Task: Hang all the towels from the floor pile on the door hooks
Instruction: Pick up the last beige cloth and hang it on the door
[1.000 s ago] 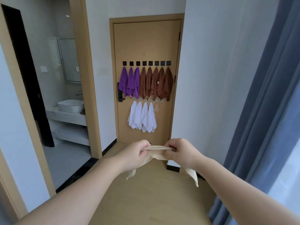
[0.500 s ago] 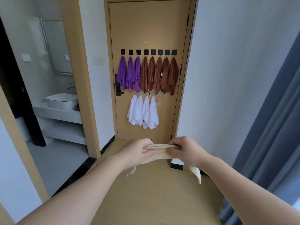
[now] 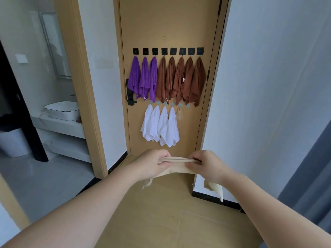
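- Straight ahead, the tan door fills the middle of the view, shut in its frame, with two rows of hooks on it.
- Down low, the tan floor runs right up to the foot of the door.
- Up top, five brown towels hang side by side from the right-hand black hooks, and three purple towels hang from the left-hand ones.
- Just under them, four white towels dangle from the round blue hooks, bunched close together.
- Out front, the beige towel is held in the air before the door, pulled taut between both hands, its ends drooping past each wrist.
- The left hand grips one end of the towel's gathered edge, fingers curled round it. The right hand pinches the other end.
- Smallest of all, a little beige cloth hangs on a blue hook just beside the white towels.
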`<state>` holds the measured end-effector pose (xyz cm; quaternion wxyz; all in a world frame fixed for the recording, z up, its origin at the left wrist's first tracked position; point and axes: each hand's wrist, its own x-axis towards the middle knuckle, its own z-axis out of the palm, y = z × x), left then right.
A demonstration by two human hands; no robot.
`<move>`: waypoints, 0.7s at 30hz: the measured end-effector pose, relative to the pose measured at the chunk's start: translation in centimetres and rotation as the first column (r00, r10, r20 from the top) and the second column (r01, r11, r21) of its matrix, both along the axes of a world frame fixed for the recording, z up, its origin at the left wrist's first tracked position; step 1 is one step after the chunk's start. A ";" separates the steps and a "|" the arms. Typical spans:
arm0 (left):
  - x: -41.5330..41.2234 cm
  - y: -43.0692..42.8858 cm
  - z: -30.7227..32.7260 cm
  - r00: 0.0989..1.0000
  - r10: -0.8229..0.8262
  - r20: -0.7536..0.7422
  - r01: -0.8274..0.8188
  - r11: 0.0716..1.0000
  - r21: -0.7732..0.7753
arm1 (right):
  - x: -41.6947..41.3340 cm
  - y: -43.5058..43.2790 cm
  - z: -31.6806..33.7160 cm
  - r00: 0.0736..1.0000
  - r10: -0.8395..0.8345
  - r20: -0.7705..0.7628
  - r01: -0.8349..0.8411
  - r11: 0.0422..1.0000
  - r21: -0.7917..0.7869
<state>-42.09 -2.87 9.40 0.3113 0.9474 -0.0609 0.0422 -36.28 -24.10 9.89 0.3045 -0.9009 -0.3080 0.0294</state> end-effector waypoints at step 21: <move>26.7 4.1 -2.8 0.979 -0.069 -0.191 0.064 0.997 -0.033 | 26.6 4.3 -1.6 0.984 0.018 -0.176 -0.037 0.994 -0.105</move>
